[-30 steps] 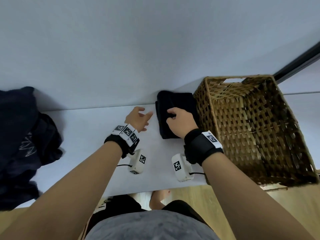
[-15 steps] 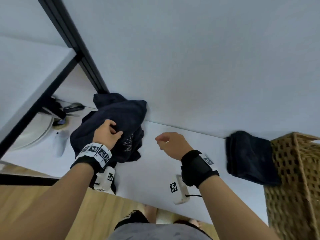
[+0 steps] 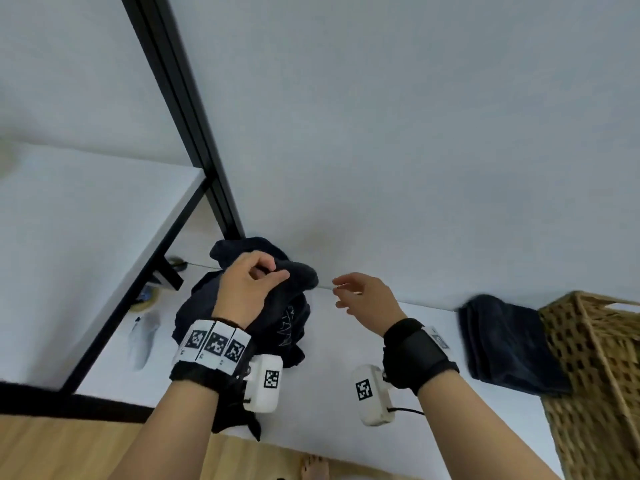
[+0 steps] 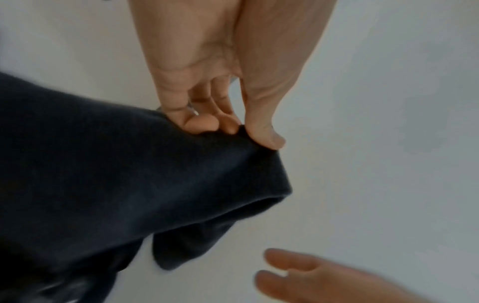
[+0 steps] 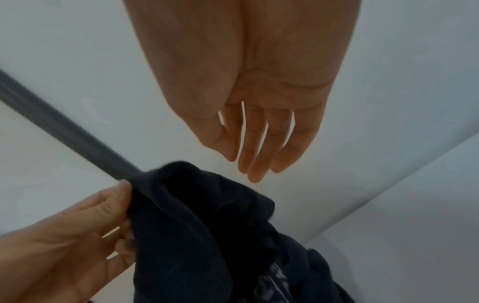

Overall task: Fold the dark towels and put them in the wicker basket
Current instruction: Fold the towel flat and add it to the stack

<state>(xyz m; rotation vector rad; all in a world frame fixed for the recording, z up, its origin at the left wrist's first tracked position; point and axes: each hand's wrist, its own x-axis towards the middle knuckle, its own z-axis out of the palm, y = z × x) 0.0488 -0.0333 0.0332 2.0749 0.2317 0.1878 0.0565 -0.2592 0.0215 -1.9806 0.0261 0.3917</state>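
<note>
A crumpled heap of dark towels (image 3: 277,320) lies on the white table (image 3: 329,386) near the wall. My left hand (image 3: 252,282) pinches the top edge of one dark towel (image 4: 155,174) between thumb and fingers and holds it up off the heap. To its right my right hand (image 3: 360,296) hovers with fingers straight and spread, holding nothing, a short way from the raised towel (image 5: 207,215). A folded dark towel (image 3: 509,344) lies flat beside the wicker basket (image 3: 595,375) at the right edge.
A black post (image 3: 194,133) and a white shelf (image 3: 86,237) with a black frame stand at the left. Small items, a tape roll (image 3: 145,299) among them, lie under the shelf. A pale wall runs behind the table. Wooden floor shows below.
My left hand has closed on a towel at the top of the heap and lifted it. My right hand has opened its fingers and moved left toward it. The view has shifted left.
</note>
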